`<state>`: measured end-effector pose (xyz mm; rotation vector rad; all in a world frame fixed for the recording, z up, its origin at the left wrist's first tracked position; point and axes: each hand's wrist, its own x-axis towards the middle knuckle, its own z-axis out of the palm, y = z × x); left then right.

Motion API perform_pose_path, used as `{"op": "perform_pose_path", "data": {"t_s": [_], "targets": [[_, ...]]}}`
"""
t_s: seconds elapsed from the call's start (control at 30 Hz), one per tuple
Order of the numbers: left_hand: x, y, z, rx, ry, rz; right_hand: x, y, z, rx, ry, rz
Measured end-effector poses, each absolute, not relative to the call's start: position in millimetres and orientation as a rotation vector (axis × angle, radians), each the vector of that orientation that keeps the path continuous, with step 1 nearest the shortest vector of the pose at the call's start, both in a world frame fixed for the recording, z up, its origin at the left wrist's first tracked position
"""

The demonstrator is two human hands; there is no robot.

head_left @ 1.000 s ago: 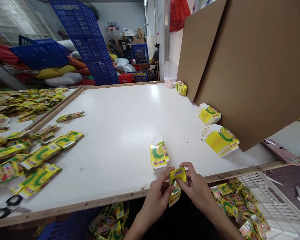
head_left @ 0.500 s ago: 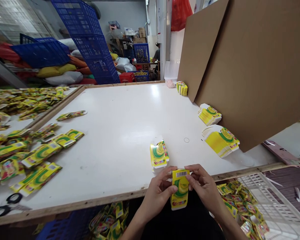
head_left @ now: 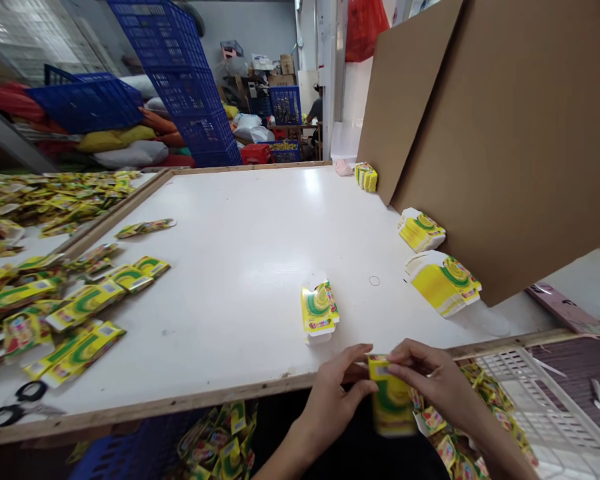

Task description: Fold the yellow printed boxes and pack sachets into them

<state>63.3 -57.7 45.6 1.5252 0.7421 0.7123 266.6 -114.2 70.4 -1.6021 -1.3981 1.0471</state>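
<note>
My right hand (head_left: 437, 377) pinches a small yellow and green carton (head_left: 393, 403) by its top edge, over my lap at the table's front edge. The carton's lower part is smeared by motion. My left hand (head_left: 333, 390) is just left of it, thumb and forefinger apart, the tips close to the carton's left edge; whether they still touch it is hard to make out. Beyond the hands, a short stack of flat cartons (head_left: 317, 310) with white flaps lies on the white table (head_left: 240, 267).
Fanned carton stacks (head_left: 443, 280) rest against brown cardboard sheets (head_left: 505, 133) at right. Several cartons (head_left: 85, 303) and black-handled scissors (head_left: 17, 407) lie at left. Below the table edge, a white basket (head_left: 555, 400) and a blue crate (head_left: 130, 453) flank my lap, with cartons near both.
The carton has moved right and slightly down with my right hand. My left hand has shifted right, and its fingers have come away from the carton's face.
</note>
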Motion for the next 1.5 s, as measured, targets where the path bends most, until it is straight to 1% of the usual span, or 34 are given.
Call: {"op": "perform_pose_path", "data": {"t_s": [0.1,0.17,0.3,0.43,0.5,0.57,0.63,0.73,0.87,0.97,1.03,1.1,1.2,1.5], "targets": [[51,-32,43,1.946,0.938,0.840,301,-130,76,-1.945,-1.565,0.841],[39,-10,39,2.110,1.061,0.871,315,-139,73,-2.051,-1.576,0.770],[23,18,33,2.213,1.154,0.794,303,-138,61,-1.966,-1.562,0.925],[20,10,38,2.232,1.114,0.917,261,-113,53,-1.750,-1.392,1.047],[22,-5,40,2.266,0.992,1.045,243,-102,51,-1.623,-1.184,1.064],[25,-24,40,2.331,0.727,1.129,231,-95,49,-1.516,-0.996,1.082],[30,-42,37,2.360,0.475,1.067,227,-96,45,-1.458,-0.868,1.102],[37,-60,31,2.213,0.391,0.975,230,-106,40,-1.451,-0.774,1.052],[46,-60,36,1.584,0.595,1.133,229,-120,40,-1.410,-0.772,0.983],[50,-52,49,1.115,0.558,0.927,217,-119,43,-1.321,-0.770,1.050],[50,-49,56,0.960,0.474,0.766,209,-115,45,-1.265,-0.784,1.104],[49,-49,60,0.892,0.427,0.684,203,-112,46,-1.221,-0.802,1.139],[47,-53,59,0.876,0.418,0.659,200,-110,47,-1.199,-0.801,1.175],[52,-51,43,0.893,0.549,0.759,199,-111,51,-1.222,-0.777,1.231]]}}
